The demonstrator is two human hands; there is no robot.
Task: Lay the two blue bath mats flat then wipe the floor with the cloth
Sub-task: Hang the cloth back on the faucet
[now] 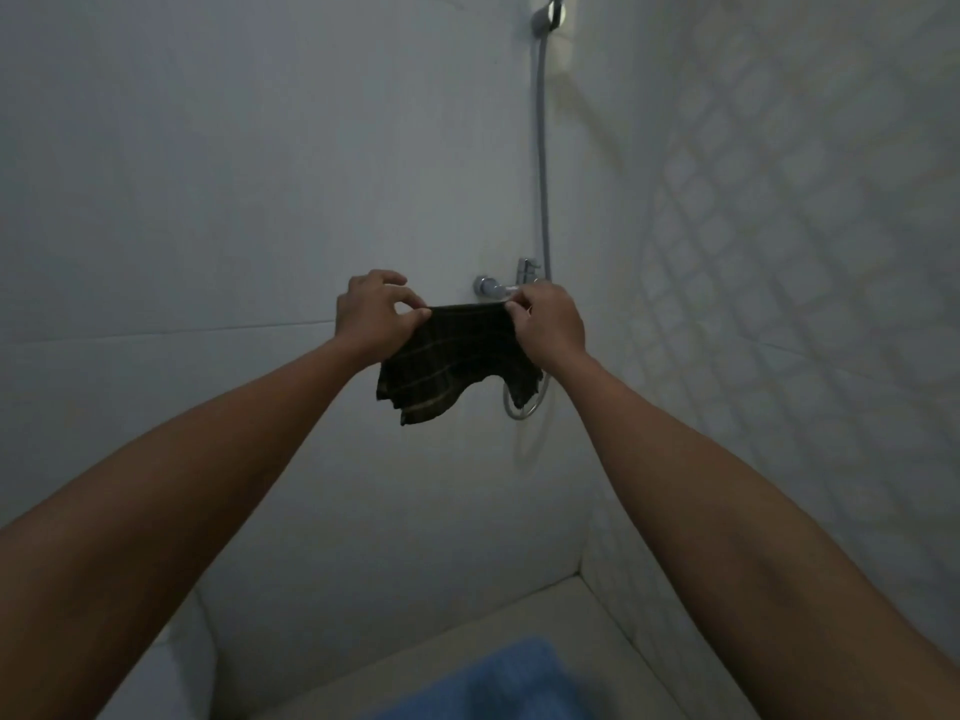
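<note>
The left hand [371, 317], at about ten o'clock from the view's centre, has thumb and forefinger closed in a pinch on the left top corner of the cloth [457, 358], with the other fingers curled loosely above it. The cloth, dark with pale check lines, hangs between the hands just above centre, its top edge pulled fairly taut and its lower part drooping unevenly, the left side lower than the right. The right hand [550, 324], at about one o'clock, pinches the opposite top corner the same way, fingertips shut on the fabric. Behind it a tap [511, 283] sits on the wall with a hose [543, 148] running up toward twelve o'clock. One blue mat [488, 683] shows at six o'clock on the pale floor [613, 631]; whether it lies fully flat cannot be told, and the second mat is not in view. The likely step is spreading the cloth before bending down to wipe. The grip is only on the corners, so one could slip free on the way down, and the loose lower edge hangs near the hose loop and might snag there
</note>
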